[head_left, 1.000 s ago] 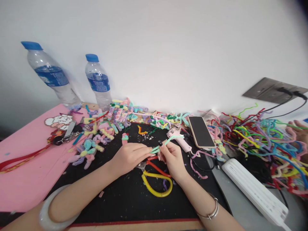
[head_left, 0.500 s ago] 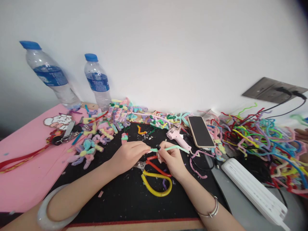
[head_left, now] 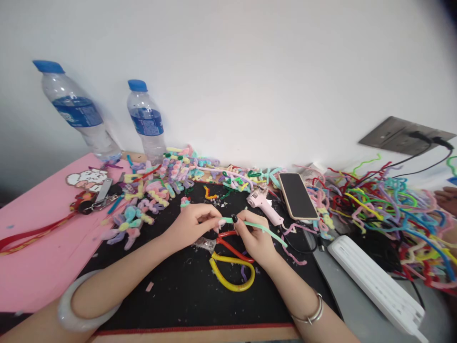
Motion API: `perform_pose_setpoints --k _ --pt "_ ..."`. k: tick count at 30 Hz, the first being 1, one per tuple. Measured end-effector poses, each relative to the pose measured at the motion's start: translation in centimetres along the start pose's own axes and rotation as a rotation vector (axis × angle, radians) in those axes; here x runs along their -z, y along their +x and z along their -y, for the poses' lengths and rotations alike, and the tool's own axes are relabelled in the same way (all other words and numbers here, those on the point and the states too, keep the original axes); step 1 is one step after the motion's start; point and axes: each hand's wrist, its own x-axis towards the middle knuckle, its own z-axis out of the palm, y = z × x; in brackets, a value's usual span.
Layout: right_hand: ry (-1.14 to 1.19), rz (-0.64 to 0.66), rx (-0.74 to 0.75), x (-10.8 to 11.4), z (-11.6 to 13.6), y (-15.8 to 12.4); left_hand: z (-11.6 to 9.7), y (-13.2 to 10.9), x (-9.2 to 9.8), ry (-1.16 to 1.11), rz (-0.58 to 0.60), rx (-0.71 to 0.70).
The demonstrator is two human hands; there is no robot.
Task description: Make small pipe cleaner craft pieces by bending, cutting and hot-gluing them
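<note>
A mint-green pipe cleaner stretches between my two hands above the black mat. Thumb and fingertips of my left hand pinch its left end. My right hand grips it a short way along, and the free length droops out to the right past the knuckles. Beneath the hands lie scissors with one red and one yellow handle, their blades partly covered by my left hand. Just beyond the right hand rests a pink glue gun.
A phone lies beside the glue gun. Finished-looking fuzzy pieces are heaped at the back left, loose pipe cleaners at the right. Two water bottles lean against the wall. A white power strip sits right; another person's hand shows there.
The pipe cleaner's free end has swung down and reaches further right. My left hand has rolled slightly, bringing its thumb into view. The scissors stay in place.
</note>
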Motion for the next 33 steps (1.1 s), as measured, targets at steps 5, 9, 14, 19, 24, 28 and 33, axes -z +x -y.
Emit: perform_pose_setpoints --k 5,9,14,19,24,28,33 --pt "-0.007 0.049 0.064 -0.09 -0.05 0.06 -0.17 -0.34 -0.45 -0.002 -0.005 0.047" --pt "-0.020 0.181 0.094 -0.06 0.03 0.03 -0.34 -0.53 -0.78 -0.023 0.086 0.081" --pt "-0.068 0.233 0.096 -0.11 -0.01 -0.06 -0.29 -0.57 -0.92 -0.090 0.135 0.127" --pt "-0.132 0.145 0.101 -0.15 -0.02 -0.27 -0.39 -0.60 -0.76 -0.259 0.191 0.225" --pt "-0.116 0.027 0.090 -0.17 0.20 -0.33 -0.23 -0.47 -0.52 -0.368 0.221 0.233" --pt "-0.099 0.002 0.070 -0.22 0.37 -0.31 0.12 -0.34 -0.44 -0.383 0.242 0.235" --pt "-0.100 -0.028 0.069 -0.34 0.50 -0.37 0.22 -0.21 -0.51 -0.387 0.223 0.274"
